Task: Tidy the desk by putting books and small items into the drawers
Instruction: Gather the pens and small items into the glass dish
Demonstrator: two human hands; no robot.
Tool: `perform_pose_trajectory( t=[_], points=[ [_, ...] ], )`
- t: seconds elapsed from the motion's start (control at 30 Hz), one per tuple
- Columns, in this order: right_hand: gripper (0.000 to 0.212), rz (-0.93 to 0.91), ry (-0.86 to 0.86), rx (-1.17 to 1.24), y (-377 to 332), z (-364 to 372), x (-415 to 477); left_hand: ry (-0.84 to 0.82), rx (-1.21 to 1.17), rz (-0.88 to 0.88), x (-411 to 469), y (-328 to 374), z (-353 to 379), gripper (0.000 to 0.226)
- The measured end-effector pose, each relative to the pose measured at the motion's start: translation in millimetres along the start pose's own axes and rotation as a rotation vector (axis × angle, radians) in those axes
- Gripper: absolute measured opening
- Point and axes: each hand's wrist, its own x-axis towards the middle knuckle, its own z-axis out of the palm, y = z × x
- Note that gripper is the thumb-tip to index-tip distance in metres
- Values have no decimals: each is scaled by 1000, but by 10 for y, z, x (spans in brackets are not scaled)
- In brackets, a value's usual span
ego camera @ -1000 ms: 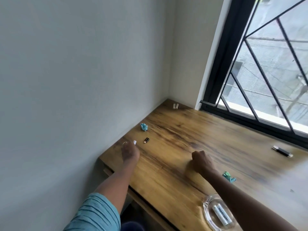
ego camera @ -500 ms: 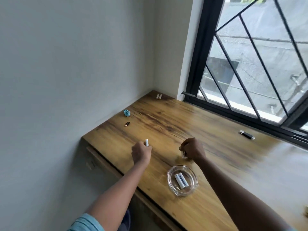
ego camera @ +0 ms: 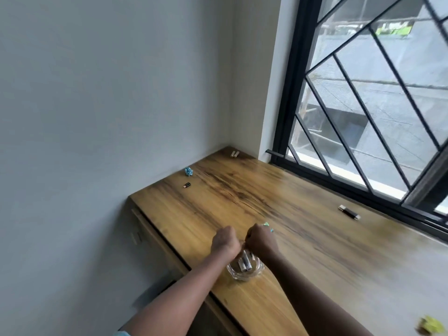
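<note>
My left hand point(ego camera: 224, 241) and my right hand point(ego camera: 261, 238) are curled into fists, knuckle to knuckle, just above the far rim of a clear glass tray point(ego camera: 232, 271) near the desk's front edge. White batteries point(ego camera: 244, 263) lie in the tray. A pale tip shows between the two fists, at my left hand's fingers, and looks like a small white battery. What my right hand holds is hidden. A teal paper scrap point(ego camera: 266, 224) peeks out past my right knuckles.
On the wooden desk point(ego camera: 303, 238) lie a blue paper ball point(ego camera: 188, 171), a small black item point(ego camera: 186, 185), two tan cylinders point(ego camera: 234, 154), a black stick point(ego camera: 349, 212) by the window and a yellow-green scrap point(ego camera: 430, 326). A drawer front point(ego camera: 138, 236) sits below the left edge.
My left hand picked up a small white battery near the wall and carried it back to the tray. My right hand came in beside it. The camera swung right.
</note>
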Motion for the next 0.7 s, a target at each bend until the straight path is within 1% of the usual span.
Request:
perform_pose_trajectory(
  t=[0.13,0.27,0.6,0.7],
  points=[
    [20,-31,-14,-73,0,71,-68,24,62,0,-73,15,58,24],
    [21,-47,-31,-108,5,118,-112,40,113,-16,-128,32,72,26],
    [27,-107,-90,-187,12,70,-163,39,144,-57,-132,71,62,27],
    [26,-101,-97,-179,10,44,-163,30,156,-56,-125,62,63,28]
  ],
)
